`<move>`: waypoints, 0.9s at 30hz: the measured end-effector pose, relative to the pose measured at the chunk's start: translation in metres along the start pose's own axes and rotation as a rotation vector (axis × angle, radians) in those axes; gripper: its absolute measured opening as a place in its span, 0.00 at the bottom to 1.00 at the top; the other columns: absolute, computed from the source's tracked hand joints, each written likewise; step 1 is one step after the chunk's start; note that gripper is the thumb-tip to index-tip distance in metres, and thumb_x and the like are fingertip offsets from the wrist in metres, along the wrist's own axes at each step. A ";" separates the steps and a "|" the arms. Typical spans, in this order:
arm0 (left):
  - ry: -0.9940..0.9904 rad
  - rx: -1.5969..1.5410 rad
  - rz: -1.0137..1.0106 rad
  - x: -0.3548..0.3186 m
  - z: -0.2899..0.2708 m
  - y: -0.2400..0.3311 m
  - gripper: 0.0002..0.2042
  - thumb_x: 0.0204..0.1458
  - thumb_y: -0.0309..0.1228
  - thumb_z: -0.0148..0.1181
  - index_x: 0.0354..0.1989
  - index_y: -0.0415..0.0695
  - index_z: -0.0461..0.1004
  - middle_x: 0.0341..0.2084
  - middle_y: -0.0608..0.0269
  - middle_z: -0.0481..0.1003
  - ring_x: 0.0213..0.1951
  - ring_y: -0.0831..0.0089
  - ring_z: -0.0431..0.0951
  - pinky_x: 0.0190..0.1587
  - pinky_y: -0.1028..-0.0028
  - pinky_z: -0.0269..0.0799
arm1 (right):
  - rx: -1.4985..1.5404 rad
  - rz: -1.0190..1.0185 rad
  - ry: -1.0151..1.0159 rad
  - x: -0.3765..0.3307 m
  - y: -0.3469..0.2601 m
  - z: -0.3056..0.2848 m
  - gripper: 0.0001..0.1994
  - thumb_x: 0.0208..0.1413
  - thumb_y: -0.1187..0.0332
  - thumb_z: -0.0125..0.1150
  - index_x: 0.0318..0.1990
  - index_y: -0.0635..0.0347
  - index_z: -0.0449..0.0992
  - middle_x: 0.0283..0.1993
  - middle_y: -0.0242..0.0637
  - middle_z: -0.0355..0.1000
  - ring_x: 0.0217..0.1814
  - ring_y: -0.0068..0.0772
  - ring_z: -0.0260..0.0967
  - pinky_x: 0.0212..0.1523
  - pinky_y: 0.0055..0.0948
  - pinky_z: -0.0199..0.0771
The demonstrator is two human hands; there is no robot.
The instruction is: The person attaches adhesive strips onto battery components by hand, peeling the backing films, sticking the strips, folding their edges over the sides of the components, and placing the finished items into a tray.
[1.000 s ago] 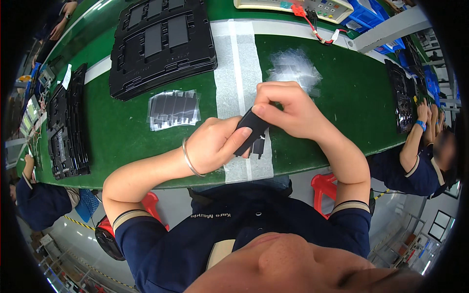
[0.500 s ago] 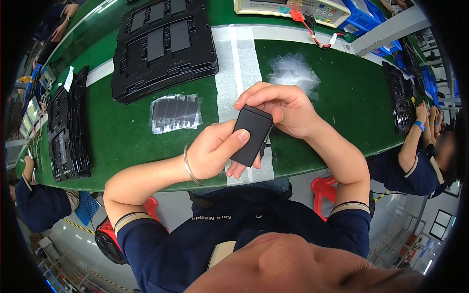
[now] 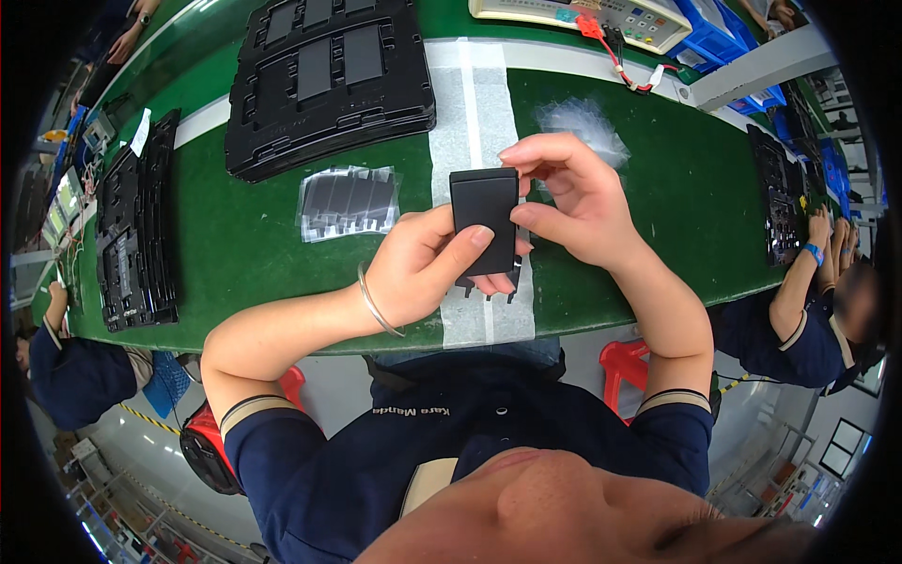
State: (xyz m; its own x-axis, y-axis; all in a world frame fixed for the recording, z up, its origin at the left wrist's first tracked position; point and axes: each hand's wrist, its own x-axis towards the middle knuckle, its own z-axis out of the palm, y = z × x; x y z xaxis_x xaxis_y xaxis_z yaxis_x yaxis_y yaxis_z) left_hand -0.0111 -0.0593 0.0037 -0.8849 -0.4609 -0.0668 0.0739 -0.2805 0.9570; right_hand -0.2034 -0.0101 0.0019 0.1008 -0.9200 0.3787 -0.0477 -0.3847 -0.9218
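A flat black rectangular block (image 3: 484, 202) is held upright over the pale strip of paper (image 3: 456, 320) on the green table. My left hand (image 3: 413, 268) grips it from the left and below, thumb on the front face and fingertips showing beneath. At its right edge is my right hand (image 3: 587, 211), curled, with the thumb at the side and the index fingertip by the top right corner. The block hides some of the right fingertips. Small dark strips (image 3: 467, 287) partly show under the left fingers. To the left lies a clear sheet of black strips (image 3: 349, 199).
Stacked black trays (image 3: 329, 117) stand beyond the sheet, more trays (image 3: 136, 244) at far left. Clear film pieces (image 3: 583, 132) lie past my right hand. A cream instrument (image 3: 601, 21) with red and black leads sits at the back. A co-worker (image 3: 799, 329) works at right.
The block has turned from tilted to nearly upright. My right hand has shifted from over its top edge to its right side. The whole view has moved slightly.
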 end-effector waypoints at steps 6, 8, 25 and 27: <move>-0.025 0.013 0.021 0.001 -0.001 -0.004 0.14 0.59 0.31 0.40 0.46 0.33 0.65 0.36 0.53 0.73 0.31 0.70 0.78 0.31 0.76 0.76 | 0.031 0.027 0.028 -0.003 -0.002 0.005 0.21 0.42 0.77 0.63 0.48 0.59 0.69 0.44 0.32 0.69 0.42 0.22 0.65 0.41 0.23 0.62; -0.017 -0.008 0.036 0.000 -0.001 -0.006 0.12 0.59 0.29 0.42 0.43 0.34 0.67 0.35 0.56 0.74 0.30 0.72 0.78 0.30 0.78 0.75 | -0.002 0.052 0.022 -0.003 -0.005 0.009 0.21 0.42 0.76 0.63 0.48 0.59 0.70 0.42 0.33 0.69 0.40 0.23 0.66 0.40 0.23 0.63; -0.059 0.029 -0.069 0.005 -0.002 0.002 0.14 0.59 0.32 0.41 0.34 0.34 0.72 0.25 0.60 0.75 0.21 0.77 0.76 0.23 0.79 0.73 | 0.209 0.204 -0.143 0.001 0.001 -0.006 0.24 0.48 0.73 0.60 0.53 0.68 0.64 0.46 0.44 0.67 0.48 0.32 0.65 0.49 0.31 0.66; -0.072 0.019 -0.074 0.004 -0.002 0.002 0.14 0.59 0.32 0.41 0.34 0.34 0.72 0.25 0.59 0.75 0.21 0.76 0.76 0.23 0.79 0.73 | 0.455 0.222 -0.183 0.001 0.007 -0.009 0.26 0.53 0.63 0.57 0.56 0.69 0.61 0.46 0.44 0.67 0.50 0.34 0.65 0.51 0.33 0.64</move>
State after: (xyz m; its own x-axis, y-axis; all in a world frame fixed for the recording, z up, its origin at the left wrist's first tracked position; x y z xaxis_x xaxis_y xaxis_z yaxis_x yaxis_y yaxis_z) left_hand -0.0134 -0.0629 0.0044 -0.9186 -0.3775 -0.1174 -0.0008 -0.2952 0.9554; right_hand -0.2121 -0.0141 -0.0038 0.3108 -0.9318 0.1874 0.3438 -0.0736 -0.9361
